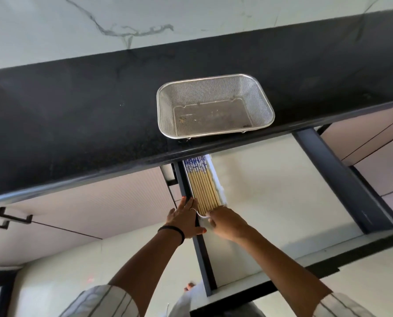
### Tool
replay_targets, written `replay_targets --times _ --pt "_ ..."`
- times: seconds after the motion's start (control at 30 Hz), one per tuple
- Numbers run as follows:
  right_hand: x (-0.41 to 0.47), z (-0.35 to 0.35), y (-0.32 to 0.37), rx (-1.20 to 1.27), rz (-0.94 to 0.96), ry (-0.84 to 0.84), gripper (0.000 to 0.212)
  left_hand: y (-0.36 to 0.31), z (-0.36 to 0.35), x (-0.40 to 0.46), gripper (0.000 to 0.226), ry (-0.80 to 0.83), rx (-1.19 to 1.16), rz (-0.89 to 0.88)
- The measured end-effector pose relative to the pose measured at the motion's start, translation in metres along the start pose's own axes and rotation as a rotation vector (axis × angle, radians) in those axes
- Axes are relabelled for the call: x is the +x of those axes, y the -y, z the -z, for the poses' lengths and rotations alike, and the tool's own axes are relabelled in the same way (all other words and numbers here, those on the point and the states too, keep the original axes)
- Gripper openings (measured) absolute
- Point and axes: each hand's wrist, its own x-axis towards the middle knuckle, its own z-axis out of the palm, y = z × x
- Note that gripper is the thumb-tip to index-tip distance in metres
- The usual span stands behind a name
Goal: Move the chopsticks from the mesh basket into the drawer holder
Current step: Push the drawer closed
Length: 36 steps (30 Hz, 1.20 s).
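A silver mesh basket (215, 106) stands on the black counter with no chopsticks in it. Several bamboo chopsticks (203, 188) with blue-patterned tops lie side by side in a narrow white holder (219, 189) at the left side of the open drawer. My left hand (186, 219) lies flat with straight fingers against the holder's left edge and the drawer's dark side rail. My right hand (226, 223) has its fingers curled round the holder's near end, at the chopstick tips.
The black counter (76, 124) overhangs the back of the open drawer (271, 202), whose pale floor is bare right of the holder. Dark drawer rails (335, 177) run at both sides. Cabinet fronts with black handles (14, 217) flank it.
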Motion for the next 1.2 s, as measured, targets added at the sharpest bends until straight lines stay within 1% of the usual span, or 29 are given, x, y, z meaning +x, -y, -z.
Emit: replay_targets --times 0.13,0.23,0.27,0.37,0.47,0.63,0.8,0.9,0.97,1.03,1.1,1.13,1.2 --pt "0.007 0.007 0.004 -0.015 0.035 -0.07 0.031 -0.001 0.002 -0.005 0.092 0.014 0.026 0.0" --pt "0.006 0.012 0.005 -0.056 0.111 -0.074 0.051 -0.003 0.005 -0.01 0.09 0.017 0.017 -0.007" --pt "0.004 0.014 0.005 -0.049 0.127 -0.08 0.053 -0.004 0.006 -0.011 0.089 0.013 0.015 -0.007" --pt "-0.008 0.02 -0.001 -0.002 0.159 -0.105 0.045 -0.013 0.007 -0.015 0.084 0.003 0.004 -0.008" --pt "-0.022 0.029 -0.016 0.053 0.167 -0.111 0.042 -0.03 0.005 -0.02 0.078 -0.005 -0.019 -0.004" --pt "-0.042 0.046 -0.053 0.112 0.153 -0.152 0.04 -0.067 0.006 -0.014 0.073 -0.121 -0.122 0.013" --pt "-0.058 0.064 -0.092 0.044 0.215 -0.167 0.038 -0.101 0.001 -0.013 0.067 -0.267 -0.222 0.051" --pt "-0.073 0.061 -0.119 -0.025 0.222 -0.194 0.041 -0.119 -0.007 -0.017 0.067 -0.315 -0.212 0.046" --pt "-0.085 0.05 -0.133 -0.085 0.185 -0.222 0.045 -0.127 -0.018 -0.022 0.066 -0.398 -0.166 0.064" --pt "-0.1 0.041 -0.144 -0.163 0.151 -0.286 0.049 -0.134 -0.027 -0.027 0.065 -0.488 -0.091 0.13" --pt "-0.11 0.034 -0.15 -0.23 0.141 -0.347 0.052 -0.14 -0.036 -0.031 0.064 -0.535 -0.059 0.19" --pt "-0.112 0.032 -0.15 -0.253 0.135 -0.359 0.054 -0.141 -0.038 -0.033 0.066 -0.552 -0.055 0.205" --pt "-0.11 0.032 -0.151 -0.256 0.115 -0.333 0.057 -0.141 -0.039 -0.032 0.07 -0.57 -0.042 0.202"
